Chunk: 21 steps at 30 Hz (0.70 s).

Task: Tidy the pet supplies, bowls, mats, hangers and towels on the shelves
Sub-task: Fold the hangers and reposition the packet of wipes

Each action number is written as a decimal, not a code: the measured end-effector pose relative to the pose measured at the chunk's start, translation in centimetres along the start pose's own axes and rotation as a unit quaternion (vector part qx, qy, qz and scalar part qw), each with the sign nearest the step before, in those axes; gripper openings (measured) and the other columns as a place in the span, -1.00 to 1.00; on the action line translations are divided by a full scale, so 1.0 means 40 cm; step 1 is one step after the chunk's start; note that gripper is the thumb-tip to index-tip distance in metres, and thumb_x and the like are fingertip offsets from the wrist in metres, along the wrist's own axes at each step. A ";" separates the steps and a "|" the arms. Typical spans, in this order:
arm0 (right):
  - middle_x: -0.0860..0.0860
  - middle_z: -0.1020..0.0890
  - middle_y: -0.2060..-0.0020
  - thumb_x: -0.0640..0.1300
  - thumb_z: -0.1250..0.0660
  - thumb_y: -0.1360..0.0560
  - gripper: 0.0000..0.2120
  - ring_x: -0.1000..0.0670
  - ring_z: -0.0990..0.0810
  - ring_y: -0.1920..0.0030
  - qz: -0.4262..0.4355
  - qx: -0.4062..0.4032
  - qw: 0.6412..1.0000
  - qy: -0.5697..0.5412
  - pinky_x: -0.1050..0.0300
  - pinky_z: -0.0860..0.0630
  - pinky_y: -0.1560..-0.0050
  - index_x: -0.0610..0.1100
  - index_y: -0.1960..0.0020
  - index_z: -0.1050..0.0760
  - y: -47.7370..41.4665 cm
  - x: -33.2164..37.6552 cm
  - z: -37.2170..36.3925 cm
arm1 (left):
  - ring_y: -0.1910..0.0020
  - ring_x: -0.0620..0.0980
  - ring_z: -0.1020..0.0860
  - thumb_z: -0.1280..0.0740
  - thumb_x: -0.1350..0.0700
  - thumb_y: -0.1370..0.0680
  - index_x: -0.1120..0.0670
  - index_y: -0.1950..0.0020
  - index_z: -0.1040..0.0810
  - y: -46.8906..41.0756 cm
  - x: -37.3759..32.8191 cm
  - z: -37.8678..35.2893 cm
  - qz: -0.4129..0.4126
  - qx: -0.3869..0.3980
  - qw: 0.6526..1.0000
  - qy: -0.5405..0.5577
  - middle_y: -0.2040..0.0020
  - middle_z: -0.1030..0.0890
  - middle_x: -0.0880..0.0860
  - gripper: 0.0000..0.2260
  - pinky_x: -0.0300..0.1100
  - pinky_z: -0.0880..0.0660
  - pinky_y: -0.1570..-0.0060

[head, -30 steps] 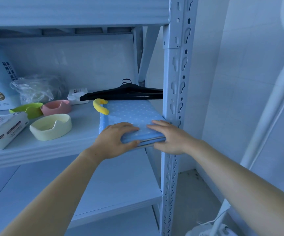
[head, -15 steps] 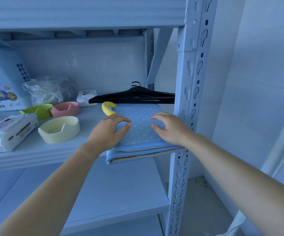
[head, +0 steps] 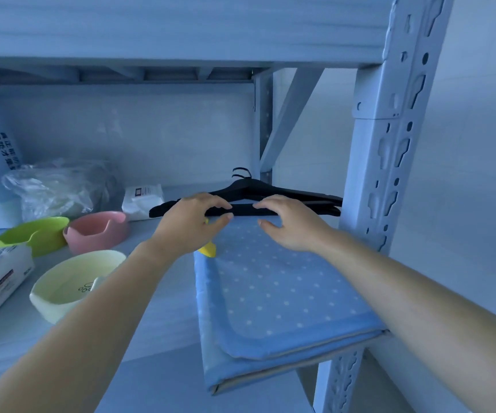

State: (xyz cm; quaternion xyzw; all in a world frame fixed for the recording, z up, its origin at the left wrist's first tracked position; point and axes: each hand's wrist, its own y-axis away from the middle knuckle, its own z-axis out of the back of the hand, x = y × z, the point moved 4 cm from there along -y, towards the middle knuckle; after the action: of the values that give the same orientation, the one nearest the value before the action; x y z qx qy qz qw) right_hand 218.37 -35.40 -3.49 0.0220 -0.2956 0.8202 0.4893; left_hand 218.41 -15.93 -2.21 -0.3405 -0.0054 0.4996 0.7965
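Head cam: left hand (head: 190, 226) at the black hangers (head: 303, 201), grip unclear, right hand (head: 296, 226) open, probably squaring them behind the mat (head: 270, 296)

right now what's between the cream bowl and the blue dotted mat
Bare shelf, crossed above by the left forearm; the head view shows it.

One head-worn camera looks forward and slightly down, close onto the shelf (head: 157, 293).
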 end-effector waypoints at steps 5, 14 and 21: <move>0.07 -0.44 -0.30 0.00 -0.25 -0.53 -0.60 0.06 -0.42 -0.27 -0.009 0.013 1.000 0.022 0.15 -0.37 -0.25 -0.05 -0.34 -0.38 -0.113 -0.019 -0.025 | 0.05 -0.14 -0.51 -0.30 -0.09 -0.48 -0.19 -0.06 -0.54 -0.107 0.092 -0.001 -0.004 0.034 0.999 -0.014 0.02 -0.53 -0.20 -0.83 -0.18 -0.46 0.10; 0.02 -0.41 -0.34 0.05 -0.30 -0.50 -0.49 0.01 -0.38 -0.32 -0.026 0.096 0.991 0.088 0.14 -0.34 -0.28 -0.05 -0.40 -0.31 -0.233 -0.047 -0.102 | -0.16 -0.10 -0.41 -0.37 -0.17 -0.43 -0.20 -0.12 -0.50 -0.224 0.224 -0.048 -0.024 0.146 0.987 -0.060 -0.19 -0.42 -0.12 -0.72 -0.20 -0.36 -0.09; -0.06 -0.50 -0.26 0.02 -0.32 -0.50 -0.52 -0.08 -0.46 -0.24 -0.051 0.176 0.974 0.136 0.02 -0.41 -0.24 -0.10 -0.36 -0.36 -0.299 -0.053 -0.161 | -0.31 -0.03 -0.35 -0.37 -0.22 -0.41 -0.16 -0.39 -0.30 -0.249 0.304 -0.087 -0.028 0.241 0.968 -0.067 -0.34 -0.33 -0.03 -0.42 -0.13 -0.33 -0.26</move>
State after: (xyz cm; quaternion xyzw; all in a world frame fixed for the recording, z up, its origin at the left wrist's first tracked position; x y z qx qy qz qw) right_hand 230.87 -29.67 -3.96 0.0105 -0.0758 0.8287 0.5545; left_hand 233.61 -10.75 -3.46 -0.1044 0.0522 0.4851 0.8666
